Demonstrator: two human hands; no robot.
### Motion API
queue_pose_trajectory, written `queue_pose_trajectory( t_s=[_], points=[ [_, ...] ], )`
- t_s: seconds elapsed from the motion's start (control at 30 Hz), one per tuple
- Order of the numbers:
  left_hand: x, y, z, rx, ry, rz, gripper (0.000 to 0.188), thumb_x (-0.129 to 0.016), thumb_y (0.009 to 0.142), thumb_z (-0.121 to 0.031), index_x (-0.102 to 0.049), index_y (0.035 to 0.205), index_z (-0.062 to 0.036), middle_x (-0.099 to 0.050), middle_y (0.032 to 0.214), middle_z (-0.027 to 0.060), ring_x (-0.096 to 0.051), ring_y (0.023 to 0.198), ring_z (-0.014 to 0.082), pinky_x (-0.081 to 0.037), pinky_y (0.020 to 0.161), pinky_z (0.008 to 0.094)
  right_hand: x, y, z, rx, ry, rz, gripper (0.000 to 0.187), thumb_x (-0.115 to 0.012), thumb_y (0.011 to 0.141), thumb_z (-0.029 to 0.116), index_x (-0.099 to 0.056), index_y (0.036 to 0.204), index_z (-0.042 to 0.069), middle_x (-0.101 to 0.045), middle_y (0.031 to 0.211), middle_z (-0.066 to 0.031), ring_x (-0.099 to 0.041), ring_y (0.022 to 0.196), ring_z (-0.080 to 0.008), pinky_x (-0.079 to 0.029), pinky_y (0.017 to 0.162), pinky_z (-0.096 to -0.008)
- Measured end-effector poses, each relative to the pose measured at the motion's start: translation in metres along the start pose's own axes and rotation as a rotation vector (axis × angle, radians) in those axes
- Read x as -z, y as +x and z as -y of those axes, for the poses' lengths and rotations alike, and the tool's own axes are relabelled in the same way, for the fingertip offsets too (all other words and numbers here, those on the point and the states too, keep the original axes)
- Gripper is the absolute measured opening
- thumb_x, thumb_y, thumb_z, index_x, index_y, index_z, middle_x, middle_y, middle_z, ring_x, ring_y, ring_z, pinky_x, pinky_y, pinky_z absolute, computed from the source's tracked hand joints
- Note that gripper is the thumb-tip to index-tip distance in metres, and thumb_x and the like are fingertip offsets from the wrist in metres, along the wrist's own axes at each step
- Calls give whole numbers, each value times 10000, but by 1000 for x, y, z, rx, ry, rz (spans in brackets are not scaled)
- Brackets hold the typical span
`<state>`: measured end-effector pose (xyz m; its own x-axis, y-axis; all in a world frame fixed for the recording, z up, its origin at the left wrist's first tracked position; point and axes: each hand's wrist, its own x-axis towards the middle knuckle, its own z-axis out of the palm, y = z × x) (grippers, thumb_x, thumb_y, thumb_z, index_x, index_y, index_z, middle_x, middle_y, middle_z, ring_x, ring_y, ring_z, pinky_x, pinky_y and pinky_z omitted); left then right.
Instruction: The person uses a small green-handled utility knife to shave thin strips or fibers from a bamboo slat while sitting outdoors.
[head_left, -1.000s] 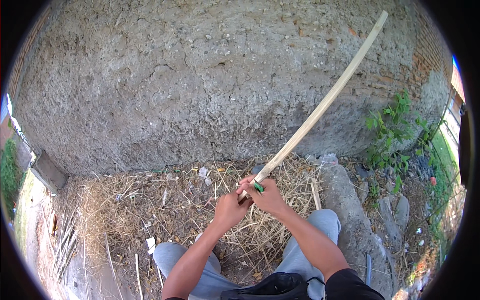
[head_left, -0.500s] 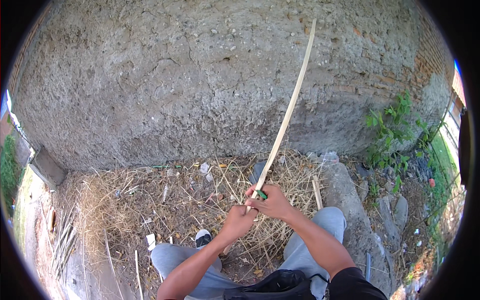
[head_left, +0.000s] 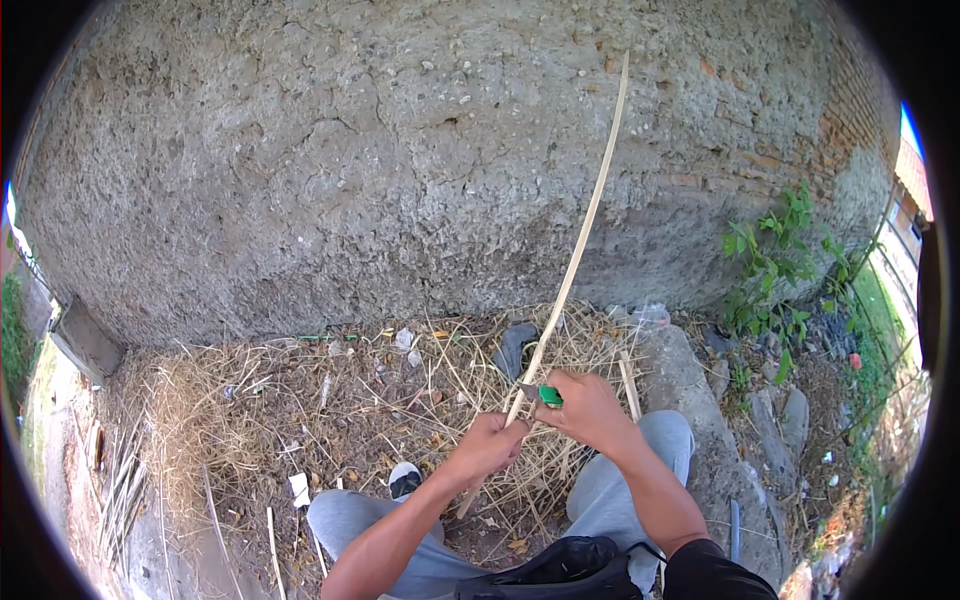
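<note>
A long, thin pale strip of wood or bamboo [head_left: 583,232] slants up from between my knees and leans toward the wall, bowing slightly. My left hand [head_left: 490,443] is closed round its lower part, and the tail end pokes out below the fist. Just above and to the right, my right hand [head_left: 592,412] grips a green-handled knife [head_left: 549,396]. Its short dark blade lies against the strip, a little above my left hand. The fingers of my right hand partly cover the handle.
A rough plastered wall [head_left: 400,200] rises ahead. Straw and shavings [head_left: 230,410] litter the ground. A concrete ledge [head_left: 690,385] runs along my right, with a leafy plant [head_left: 780,260] beyond. Several cut strips [head_left: 125,490] lie at the left. A dark stone [head_left: 515,348] sits near the wall.
My right hand has moved a little right and down, apart from the left hand, turning so the knife's handle and blade show. The strip has turned narrower side on and its tip is slightly lower.
</note>
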<state>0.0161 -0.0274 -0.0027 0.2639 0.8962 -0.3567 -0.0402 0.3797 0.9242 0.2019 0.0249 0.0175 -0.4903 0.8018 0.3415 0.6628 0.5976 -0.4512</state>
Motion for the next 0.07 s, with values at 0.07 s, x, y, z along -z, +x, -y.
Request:
queue_pose_trajectory(
  t_s=[0.07],
  points=[
    [-6, -8, -6, -12, -74, 40, 323, -561, 945, -190, -466, 655, -83, -417, 515, -30, -333, 415, 59, -221, 375, 270, -5, -9, 4, -192, -133, 20, 388, -745, 791, 366, -565, 845, 27, -638, 761, -154, -651, 756, -391, -499, 677, -500]
  ],
)
